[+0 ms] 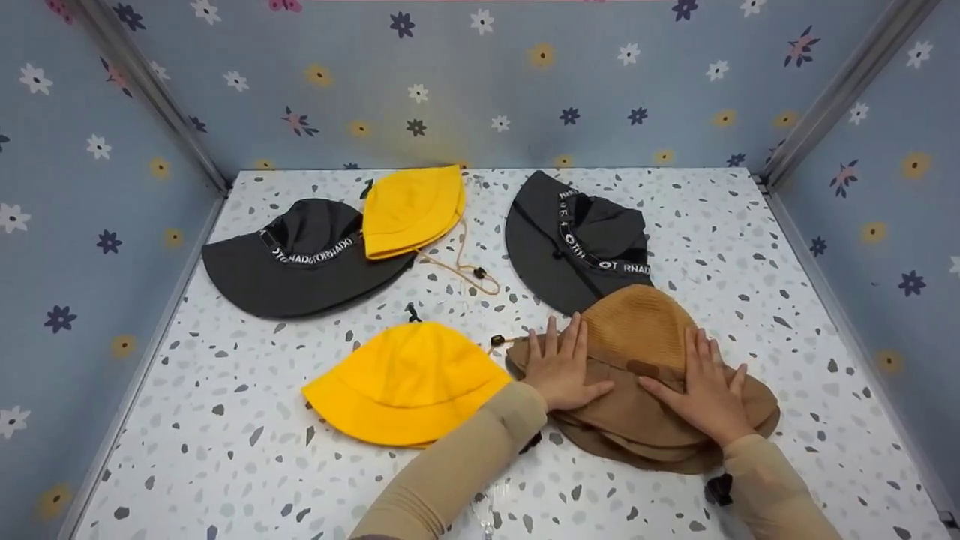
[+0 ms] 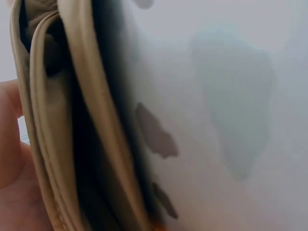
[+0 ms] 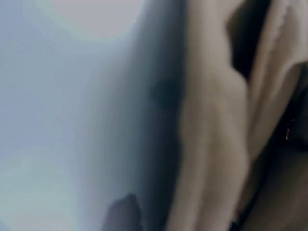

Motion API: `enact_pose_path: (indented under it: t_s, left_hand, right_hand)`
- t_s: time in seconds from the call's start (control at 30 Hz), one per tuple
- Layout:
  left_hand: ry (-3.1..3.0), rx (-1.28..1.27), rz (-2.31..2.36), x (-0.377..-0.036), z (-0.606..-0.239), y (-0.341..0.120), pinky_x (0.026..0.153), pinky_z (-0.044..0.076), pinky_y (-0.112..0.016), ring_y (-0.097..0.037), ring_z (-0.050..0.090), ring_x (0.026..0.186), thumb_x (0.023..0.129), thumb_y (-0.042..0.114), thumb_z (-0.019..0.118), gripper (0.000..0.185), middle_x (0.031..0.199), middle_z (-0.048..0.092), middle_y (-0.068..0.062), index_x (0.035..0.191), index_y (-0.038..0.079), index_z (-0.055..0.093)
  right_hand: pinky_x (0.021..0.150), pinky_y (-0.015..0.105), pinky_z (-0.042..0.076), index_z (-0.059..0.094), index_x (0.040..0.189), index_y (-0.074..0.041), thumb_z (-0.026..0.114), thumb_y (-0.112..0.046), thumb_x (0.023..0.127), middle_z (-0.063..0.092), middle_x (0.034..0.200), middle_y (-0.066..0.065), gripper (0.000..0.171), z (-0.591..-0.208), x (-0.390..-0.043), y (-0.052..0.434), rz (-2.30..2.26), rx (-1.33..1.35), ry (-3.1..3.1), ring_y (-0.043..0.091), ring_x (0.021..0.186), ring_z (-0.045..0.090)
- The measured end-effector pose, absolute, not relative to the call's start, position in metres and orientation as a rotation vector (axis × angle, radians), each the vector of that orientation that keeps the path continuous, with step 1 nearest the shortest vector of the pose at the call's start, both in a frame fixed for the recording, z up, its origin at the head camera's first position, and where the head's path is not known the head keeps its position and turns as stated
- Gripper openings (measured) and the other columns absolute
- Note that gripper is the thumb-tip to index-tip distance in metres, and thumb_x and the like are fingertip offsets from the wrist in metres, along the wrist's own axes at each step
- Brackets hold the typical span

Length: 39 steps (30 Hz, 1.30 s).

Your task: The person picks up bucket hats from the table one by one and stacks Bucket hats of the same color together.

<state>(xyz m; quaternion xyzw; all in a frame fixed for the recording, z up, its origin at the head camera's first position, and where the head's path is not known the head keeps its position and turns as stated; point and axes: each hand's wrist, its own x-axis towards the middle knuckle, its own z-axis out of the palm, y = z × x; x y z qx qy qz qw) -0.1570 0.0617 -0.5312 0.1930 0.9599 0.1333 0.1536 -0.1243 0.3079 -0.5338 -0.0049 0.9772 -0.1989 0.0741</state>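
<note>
Both hands lie flat on a soft brown fabric bucket hat (image 1: 645,375) near the front right of the white speckled bench (image 1: 225,450). The left hand (image 1: 561,367) presses on the hat's left brim, fingers (image 1: 555,341) straight and slightly spread, pointing away from the person, thumb out to the right. The right hand (image 1: 705,386) rests on the right side of the brim and crown, fingers (image 1: 701,349) likewise straight and a little apart, thumb reaching left toward the other hand. Neither hand curls round the cloth; they simply press it down. The brown hat seems to lie on at least one more brim of the same colour, since layered edges show along its near side. The left wrist view shows those stacked tan brim edges (image 2: 82,125) close up against the bench, with part of the hand at the left edge; the right wrist view is too blurred to tell more than tan cloth (image 3: 216,134) beside the bench surface.

Just left of the brown hat, touching the left sleeve, lies a bright yellow bucket hat (image 1: 405,382). Behind the brown hat sits a dark grey wide-brimmed hat with a lettered band (image 1: 570,240), its brim partly under the brown crown. At the back left lies a second dark grey lettered hat (image 1: 300,259), with a smaller yellow hat (image 1: 411,210) overlapping its right side and a tan cord (image 1: 461,270) trailing from it. Blue flower-patterned walls (image 1: 480,82) enclose the bench on three sides.
</note>
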Motion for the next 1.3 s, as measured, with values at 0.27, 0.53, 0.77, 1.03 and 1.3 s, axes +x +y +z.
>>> enact_pose_path:
  t_s: [0.27,0.53,0.77,1.03,1.3]
  left_hand:
    - [2.723,0.524,0.330,-0.157,-0.533,0.061,0.122,0.004,-0.062,-0.036,-0.005,0.154,0.091,0.075,0.041,0.102,0.168,-0.009,0.000,0.160,0.015,-0.002]
    - [2.705,0.504,0.317,-0.157,-0.531,0.062,0.122,0.004,-0.061,-0.037,-0.006,0.154,0.090,0.076,0.042,0.102,0.168,-0.007,0.001,0.160,0.016,0.000]
    - [2.683,0.487,0.320,-0.158,-0.527,0.064,0.122,0.003,-0.061,-0.036,-0.006,0.154,0.090,0.076,0.043,0.101,0.168,-0.008,0.002,0.161,0.018,0.001]
    - [2.560,0.491,0.708,-0.175,-0.513,0.055,0.122,0.008,-0.061,-0.038,0.011,0.153,0.094,0.058,0.056,0.087,0.168,0.010,-0.001,0.160,0.015,0.018]
    - [2.355,0.187,1.341,-0.220,-0.489,0.005,0.120,0.031,-0.040,-0.030,0.042,0.141,0.099,0.039,0.057,0.067,0.155,0.041,-0.016,0.150,0.001,0.038]
  right_hand:
    - [0.106,0.078,-0.015,-0.011,0.159,-0.012,0.053,-0.076,0.085,-0.007,0.165,0.022,0.116,-0.537,-0.127,0.305,-0.571,-0.012,2.865,0.045,0.151,-0.009]
    - [0.105,0.077,-0.019,-0.008,0.157,-0.004,0.052,-0.076,0.085,-0.015,0.163,0.023,0.119,-0.533,-0.131,0.305,-0.565,-0.012,2.768,0.045,0.149,-0.017]
    - [0.103,0.079,-0.019,-0.007,0.156,0.001,0.051,-0.077,0.085,-0.017,0.162,0.026,0.121,-0.529,-0.133,0.307,-0.529,-0.025,2.732,0.048,0.148,-0.018]
    - [0.102,0.079,-0.020,-0.006,0.156,0.002,0.052,-0.078,0.084,-0.019,0.162,0.025,0.122,-0.526,-0.134,0.310,-0.539,-0.007,2.724,0.048,0.147,-0.020]
    - [0.103,0.079,-0.019,-0.001,0.156,0.005,0.053,-0.076,0.084,-0.018,0.162,0.025,0.121,-0.528,-0.134,0.309,-0.550,-0.022,2.728,0.048,0.147,-0.018]
